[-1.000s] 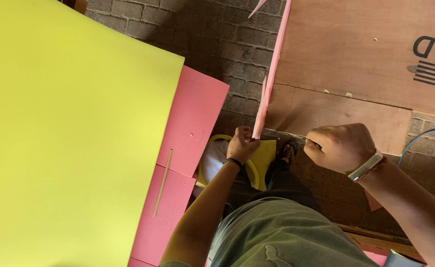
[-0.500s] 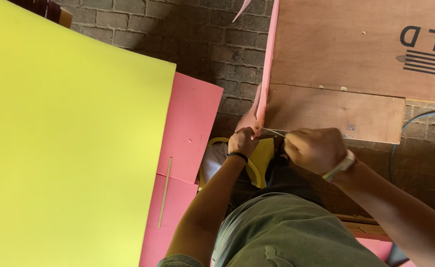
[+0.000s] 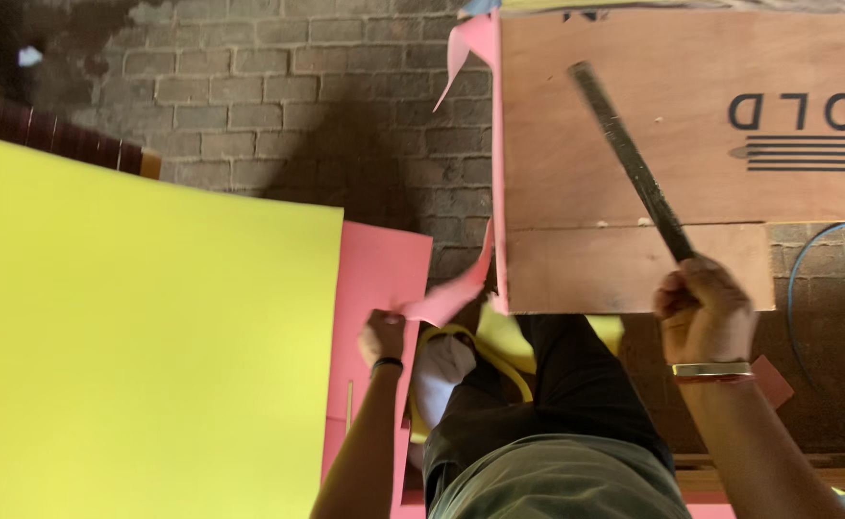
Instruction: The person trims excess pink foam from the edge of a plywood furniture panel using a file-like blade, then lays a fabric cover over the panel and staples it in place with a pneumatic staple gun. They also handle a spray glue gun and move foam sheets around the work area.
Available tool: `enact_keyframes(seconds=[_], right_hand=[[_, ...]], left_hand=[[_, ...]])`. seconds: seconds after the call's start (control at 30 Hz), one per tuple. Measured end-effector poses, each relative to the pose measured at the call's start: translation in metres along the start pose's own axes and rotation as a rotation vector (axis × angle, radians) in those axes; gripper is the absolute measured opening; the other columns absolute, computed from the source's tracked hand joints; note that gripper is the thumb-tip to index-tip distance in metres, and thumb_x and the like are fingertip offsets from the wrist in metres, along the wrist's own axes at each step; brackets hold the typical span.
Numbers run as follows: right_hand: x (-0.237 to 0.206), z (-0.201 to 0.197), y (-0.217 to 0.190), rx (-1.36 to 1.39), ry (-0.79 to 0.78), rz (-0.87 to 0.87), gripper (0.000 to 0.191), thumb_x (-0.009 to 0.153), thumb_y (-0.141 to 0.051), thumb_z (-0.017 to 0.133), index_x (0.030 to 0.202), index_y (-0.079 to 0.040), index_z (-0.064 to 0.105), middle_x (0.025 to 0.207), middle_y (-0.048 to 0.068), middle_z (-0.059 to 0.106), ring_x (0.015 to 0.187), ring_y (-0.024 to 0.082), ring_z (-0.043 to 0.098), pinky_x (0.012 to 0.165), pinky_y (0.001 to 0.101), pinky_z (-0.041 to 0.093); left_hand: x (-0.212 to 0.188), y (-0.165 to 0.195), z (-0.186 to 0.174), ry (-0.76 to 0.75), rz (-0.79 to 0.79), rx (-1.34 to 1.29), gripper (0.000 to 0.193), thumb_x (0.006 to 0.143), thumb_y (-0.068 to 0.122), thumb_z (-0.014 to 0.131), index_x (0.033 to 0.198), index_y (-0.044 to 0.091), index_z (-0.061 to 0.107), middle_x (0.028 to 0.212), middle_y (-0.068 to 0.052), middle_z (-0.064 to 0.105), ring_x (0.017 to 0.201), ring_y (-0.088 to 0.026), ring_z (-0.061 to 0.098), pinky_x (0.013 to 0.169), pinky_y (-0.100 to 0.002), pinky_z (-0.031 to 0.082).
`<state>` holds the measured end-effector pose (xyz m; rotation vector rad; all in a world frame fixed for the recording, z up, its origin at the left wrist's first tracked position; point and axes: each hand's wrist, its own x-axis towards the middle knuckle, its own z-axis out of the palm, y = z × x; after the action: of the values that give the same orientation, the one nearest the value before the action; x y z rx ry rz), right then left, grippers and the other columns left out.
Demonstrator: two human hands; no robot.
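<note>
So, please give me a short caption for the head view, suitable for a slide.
Left hand pulls a pink paper strip off the wooden board while right hand grips a dark ruler.

Bare brick floor (image 3: 278, 125) between yellow sheet (image 3: 134, 346) and plywood board (image 3: 634, 144), seemingly unobstructed.

Brown plywood board (image 3: 634, 144) at upper right bears dark print.

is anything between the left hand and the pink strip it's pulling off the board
Nothing visible. The left hand already grips the end of the pink strip, which curls away from the plywood board. The right hand holds a dark ruler apart from it.
</note>
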<state>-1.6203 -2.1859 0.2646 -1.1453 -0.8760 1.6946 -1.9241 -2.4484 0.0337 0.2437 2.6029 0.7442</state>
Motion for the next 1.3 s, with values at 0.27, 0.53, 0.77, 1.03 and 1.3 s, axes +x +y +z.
enact_keyframes(seconds=[0.27, 0.53, 0.77, 1.03, 1.3], right_hand=[[0.084, -0.026, 0.047, -0.101, -0.148, 0.394, 0.023, 0.096, -0.015, 0.066, 0.118, -0.006, 0.064, 0.09, 0.01, 0.073, 0.072, 0.017, 0.069, 0.062, 0.0311, 0.054], [0.182, -0.029, 0.113, -0.458, -0.087, 0.327, 0.022, 0.095, -0.008, 0.067, 0.116, -0.002, 0.066, 0.097, 0.012, 0.078, 0.081, 0.019, 0.073, 0.065, 0.0312, 0.056], [0.181, -0.041, 0.129, -0.455, -0.167, 0.285, 0.022, 0.092, -0.012, 0.072, 0.111, 0.0, 0.069, 0.094, 0.01, 0.08, 0.08, 0.016, 0.074, 0.068, 0.0296, 0.061], [0.171, -0.028, 0.11, -0.473, -0.064, 0.356, 0.019, 0.091, -0.012, 0.071, 0.109, -0.004, 0.071, 0.09, 0.007, 0.079, 0.075, 0.012, 0.071, 0.059, 0.0268, 0.054], [0.135, -0.03, 0.111, -0.309, 0.054, 0.191, 0.013, 0.089, -0.003, 0.07, 0.101, 0.0, 0.067, 0.082, 0.008, 0.076, 0.067, 0.011, 0.065, 0.054, 0.0254, 0.049]], left_hand=[[0.084, 0.101, -0.026, 0.232, 0.029, -0.129, 0.022, 0.08, 0.026, 0.079, 0.086, 0.007, 0.071, 0.079, -0.01, 0.074, 0.072, -0.027, 0.072, 0.07, -0.04, 0.056], [0.151, 0.212, -0.02, 0.068, 0.064, -0.525, 0.019, 0.084, 0.015, 0.077, 0.088, 0.002, 0.064, 0.075, -0.009, 0.072, 0.061, -0.011, 0.07, 0.056, -0.028, 0.056], [0.151, 0.281, -0.007, -0.035, 0.113, -0.659, 0.016, 0.086, 0.01, 0.076, 0.088, 0.0, 0.064, 0.075, -0.005, 0.07, 0.064, -0.011, 0.069, 0.056, -0.025, 0.056], [0.191, 0.351, -0.049, 0.125, 0.414, -0.123, 0.027, 0.082, 0.018, 0.073, 0.106, 0.007, 0.067, 0.075, -0.007, 0.074, 0.068, -0.02, 0.073, 0.063, -0.036, 0.057], [0.192, 0.42, -0.037, 0.007, 0.675, 0.716, 0.032, 0.093, 0.042, 0.064, 0.112, 0.021, 0.077, 0.11, -0.011, 0.075, 0.102, -0.035, 0.071, 0.083, -0.052, 0.056]])
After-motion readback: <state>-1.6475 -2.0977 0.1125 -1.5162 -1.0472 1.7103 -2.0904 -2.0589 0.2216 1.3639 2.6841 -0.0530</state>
